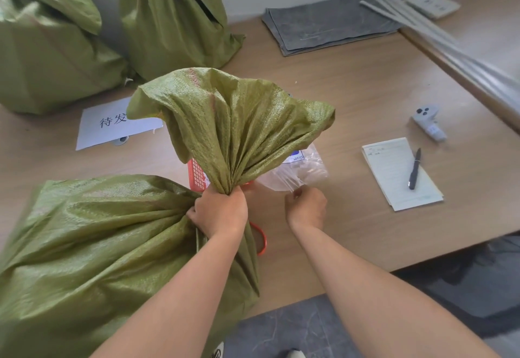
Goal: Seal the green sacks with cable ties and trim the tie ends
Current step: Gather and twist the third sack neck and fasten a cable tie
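Head view: sack (233, 132) half-hides red basket (197, 175); right hand (306, 208) pinches blurred bag (298, 172).

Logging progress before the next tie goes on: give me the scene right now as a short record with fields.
left grip: holds the gathered neck of the front green sack, bunched upright
right grip: pinches the near edge of the clear plastic bag
tie on neck: none visible
orange handle loop: pokes out beside the sack, rest hidden
other sacks: two at the back left
notepad: right side, pen lying on it
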Motion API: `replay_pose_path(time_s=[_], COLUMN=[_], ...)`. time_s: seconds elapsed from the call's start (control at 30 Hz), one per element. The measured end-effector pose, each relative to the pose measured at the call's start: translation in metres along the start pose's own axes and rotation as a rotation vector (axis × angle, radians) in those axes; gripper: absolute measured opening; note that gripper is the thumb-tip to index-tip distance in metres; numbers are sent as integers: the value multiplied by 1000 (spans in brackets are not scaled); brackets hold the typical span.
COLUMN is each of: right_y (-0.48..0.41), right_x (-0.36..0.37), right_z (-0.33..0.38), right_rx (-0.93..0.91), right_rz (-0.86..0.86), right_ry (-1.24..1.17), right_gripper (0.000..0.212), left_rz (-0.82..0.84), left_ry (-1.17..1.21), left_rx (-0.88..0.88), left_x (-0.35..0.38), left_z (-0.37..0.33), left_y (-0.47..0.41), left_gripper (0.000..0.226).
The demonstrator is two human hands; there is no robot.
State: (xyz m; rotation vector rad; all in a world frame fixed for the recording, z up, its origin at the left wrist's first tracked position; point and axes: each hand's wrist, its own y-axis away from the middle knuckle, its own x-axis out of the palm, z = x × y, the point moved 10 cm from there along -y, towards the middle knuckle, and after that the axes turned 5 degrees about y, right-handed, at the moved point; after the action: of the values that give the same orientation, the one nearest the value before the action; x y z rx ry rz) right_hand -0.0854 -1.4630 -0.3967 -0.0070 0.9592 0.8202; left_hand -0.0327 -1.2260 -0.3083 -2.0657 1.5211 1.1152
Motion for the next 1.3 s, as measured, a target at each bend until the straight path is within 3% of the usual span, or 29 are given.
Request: replay_pose_path(time_s=[0.33, 0.67, 0.9, 1.03, 1.17, 1.23, 1.3], right_y=[62, 136, 202, 238, 263, 275, 285], right_x=[-57, -82, -67, -42, -16, -7, 7], right_z=[74, 176, 263, 316, 363, 384, 401], right_rx=[-73, -277, -494, -602, -637, -652, -629], right_rz=[4, 118, 250, 281, 220, 196, 186], right_ry=[-111, -293, -410, -388, -321, -339, -337], right_gripper=[22, 8, 10, 5, 8, 5, 5], left_rz=[-41, -168, -184, -164, -95, -48, -9], left_ry=[25, 139, 390, 602, 870, 918, 951], left_rx=[156, 254, 214, 203, 321, 317, 274], left_x=[-75, -194, -276, -316, -354, -364, -369], left_z=[-32, -44, -18, 0, 1, 5, 17], left_y=[0, -3, -37, -69, -97, -121, -143], left_gripper=[16, 31, 13, 17, 23, 16, 23])
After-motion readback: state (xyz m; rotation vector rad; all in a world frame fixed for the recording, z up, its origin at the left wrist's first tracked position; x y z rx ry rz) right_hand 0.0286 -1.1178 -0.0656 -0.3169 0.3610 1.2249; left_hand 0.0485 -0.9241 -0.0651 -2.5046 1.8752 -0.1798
